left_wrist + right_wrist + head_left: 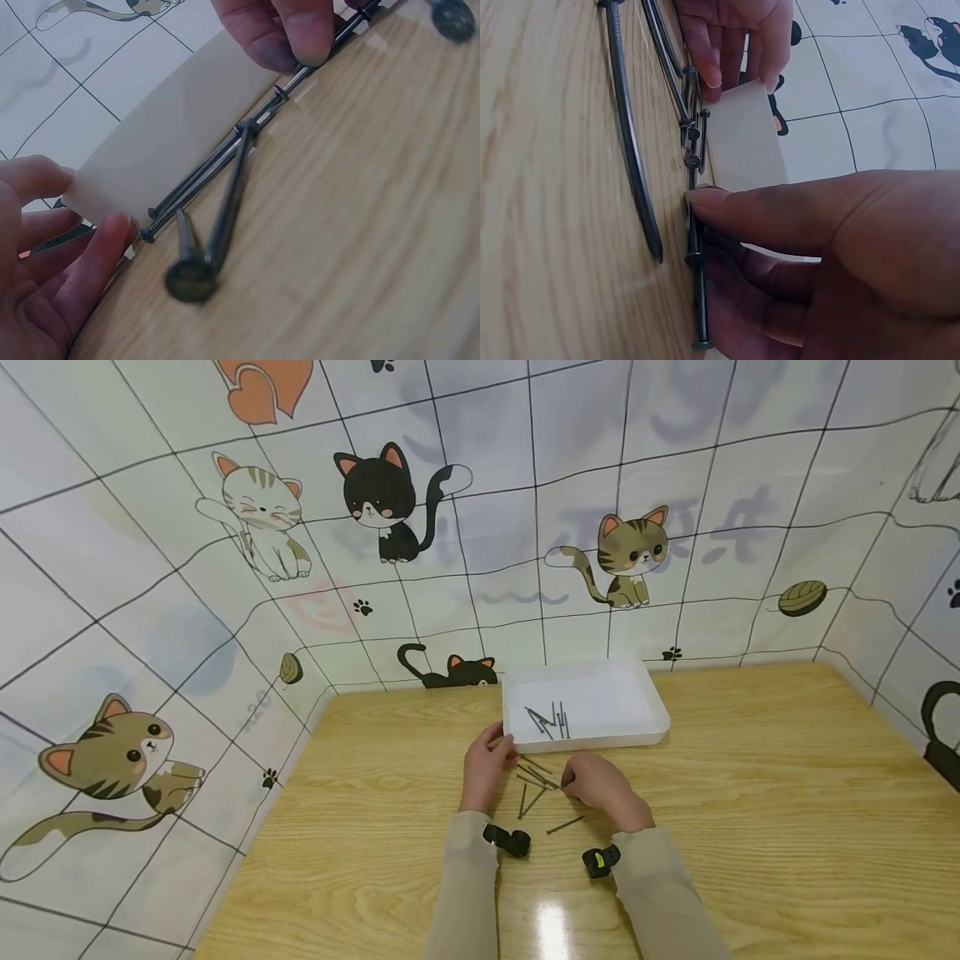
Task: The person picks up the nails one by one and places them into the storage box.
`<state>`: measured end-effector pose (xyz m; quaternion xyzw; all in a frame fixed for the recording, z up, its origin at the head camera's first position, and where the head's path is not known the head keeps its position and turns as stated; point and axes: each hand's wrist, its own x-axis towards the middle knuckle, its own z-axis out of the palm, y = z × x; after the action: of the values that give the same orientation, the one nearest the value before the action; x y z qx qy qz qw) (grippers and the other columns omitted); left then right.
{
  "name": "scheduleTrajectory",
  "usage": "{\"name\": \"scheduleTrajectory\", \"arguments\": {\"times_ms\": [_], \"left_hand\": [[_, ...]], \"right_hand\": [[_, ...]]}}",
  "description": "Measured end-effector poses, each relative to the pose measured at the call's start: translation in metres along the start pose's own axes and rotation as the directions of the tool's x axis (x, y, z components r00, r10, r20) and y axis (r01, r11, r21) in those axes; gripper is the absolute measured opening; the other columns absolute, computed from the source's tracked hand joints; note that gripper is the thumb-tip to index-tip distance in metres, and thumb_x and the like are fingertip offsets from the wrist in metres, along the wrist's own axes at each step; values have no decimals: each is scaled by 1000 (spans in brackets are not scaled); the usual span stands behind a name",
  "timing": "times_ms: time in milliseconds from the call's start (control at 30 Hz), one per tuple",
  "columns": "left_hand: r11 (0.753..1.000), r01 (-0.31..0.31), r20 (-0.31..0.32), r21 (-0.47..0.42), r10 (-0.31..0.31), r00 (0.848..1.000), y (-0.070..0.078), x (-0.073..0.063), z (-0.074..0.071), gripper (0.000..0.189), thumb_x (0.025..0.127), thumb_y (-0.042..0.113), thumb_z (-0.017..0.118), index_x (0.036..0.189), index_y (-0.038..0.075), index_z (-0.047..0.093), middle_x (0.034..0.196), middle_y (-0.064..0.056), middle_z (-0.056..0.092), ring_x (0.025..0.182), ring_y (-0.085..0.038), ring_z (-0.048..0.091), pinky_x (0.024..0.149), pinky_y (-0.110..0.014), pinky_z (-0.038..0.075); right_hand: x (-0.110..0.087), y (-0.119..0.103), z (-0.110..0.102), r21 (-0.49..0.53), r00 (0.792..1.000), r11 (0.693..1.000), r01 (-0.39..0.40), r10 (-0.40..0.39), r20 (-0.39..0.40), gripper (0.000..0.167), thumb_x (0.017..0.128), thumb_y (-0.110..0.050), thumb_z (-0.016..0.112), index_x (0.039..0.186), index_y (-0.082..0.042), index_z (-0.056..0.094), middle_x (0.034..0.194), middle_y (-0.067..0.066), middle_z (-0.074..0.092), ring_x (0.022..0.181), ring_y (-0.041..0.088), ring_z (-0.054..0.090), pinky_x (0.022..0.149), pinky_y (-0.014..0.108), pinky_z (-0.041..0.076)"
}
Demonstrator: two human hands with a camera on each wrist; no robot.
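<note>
A white tray (592,746) stands on the wooden table, with several dark nails (561,720) lying in its left part. My left hand (483,768) grips the tray's front left corner between thumb and fingers. In front of the tray, my right hand (600,785) pinches a nail (700,300) low against the tabletop; its fingers partly hide the nail. Several loose nails (523,802) lie in a loose group between the two hands, some crossing each other. One more nail (564,825) lies apart, nearer to the forearms.
The wooden table (765,793) extends to both sides of the tray. Behind it rises a wall (495,527) covered with cat drawings and grid lines, close to the tray's back edge. Black wrist cameras (517,842) are strapped over both sleeves.
</note>
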<state>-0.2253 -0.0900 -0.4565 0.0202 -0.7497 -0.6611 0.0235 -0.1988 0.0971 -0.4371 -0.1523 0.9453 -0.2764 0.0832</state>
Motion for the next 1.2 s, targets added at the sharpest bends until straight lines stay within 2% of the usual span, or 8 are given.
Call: {"name": "scheduleTrajectory", "arguments": {"times_ms": [300,433,533,600,767,967,1200], "left_hand": [[1000,-9,-5,-5,9,1000,0,2,1,42,90,16,53,129,5,46,124,-18,50,86,-34,60,72,-41,52],[1000,-9,-11,-2,9,1000,-17,12,1,43,89,22,55,130,9,47,123,-13,52,83,-27,61,69,-36,53],[1000,-19,-26,7,19,999,-31,20,1,45,88,28,56,129,12,49,121,-8,54,79,-21,62,66,-31,54],[999,-29,-38,21,30,999,-32,19,2,45,88,29,56,129,12,49,119,-7,55,77,-18,62,64,-29,53],[999,-40,-49,21,41,998,-33,19,3,44,87,28,57,128,12,50,118,-6,56,75,-17,62,63,-29,53],[1000,-16,-32,-8,15,999,-28,18,1,43,88,25,57,128,11,50,119,-8,55,75,-17,62,64,-29,53],[1000,-6,-1,-14,6,1000,-4,3,0,43,90,17,54,129,3,46,123,-18,51,84,-32,60,71,-41,52]], "right_hand": [[-1,8,-4,83,998,997,-1,6,-58,9,83,-8,60,90,-6,65,88,5,61,71,17,53,61,35,45],[-1,11,-7,162,998,987,-12,21,-56,15,84,-7,56,96,-4,64,85,7,60,64,17,51,58,32,43],[1,15,-9,254,998,966,-48,57,-32,18,87,-7,52,102,-3,62,74,9,60,55,18,50,54,31,43],[3,17,-9,328,996,941,-76,83,-8,20,90,-8,49,105,-1,60,68,11,58,52,20,51,51,30,44],[5,18,-12,423,995,901,-97,92,34,26,92,-9,44,112,2,56,71,14,58,56,20,56,51,33,50],[3,16,-15,448,997,890,-80,63,53,27,93,-9,41,114,2,55,69,14,56,52,19,52,50,36,50],[4,18,-16,449,997,891,-72,63,35,29,92,-7,41,114,4,56,78,16,56,57,21,53,53,36,51]]}}
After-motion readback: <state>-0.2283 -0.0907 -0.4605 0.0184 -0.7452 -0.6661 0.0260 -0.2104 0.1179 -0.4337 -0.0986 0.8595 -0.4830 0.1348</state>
